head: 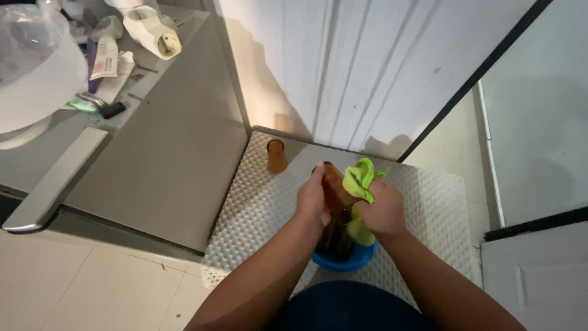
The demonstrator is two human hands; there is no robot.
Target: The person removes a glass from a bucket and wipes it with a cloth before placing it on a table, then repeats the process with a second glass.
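Note:
My left hand (313, 199) grips a tall brown bottle (335, 195) near its top. The bottle stands tilted in a small blue bowl (343, 262) on a bumpy white mat (257, 202). My right hand (383, 211) holds a lime-green cloth (358, 179) bunched against the bottle's right side. A second patch of the green cloth (361, 234) shows lower down, under my right hand. A small amber cup (276, 155) stands upright on the mat's far left corner, apart from both hands.
A grey cabinet (165, 153) rises to the left, with a white appliance (37, 67), tubes and a white plug adapter (153, 34) on top. A white panelled wall (367, 67) stands behind the mat. Pale floor tiles (79, 288) lie at the lower left.

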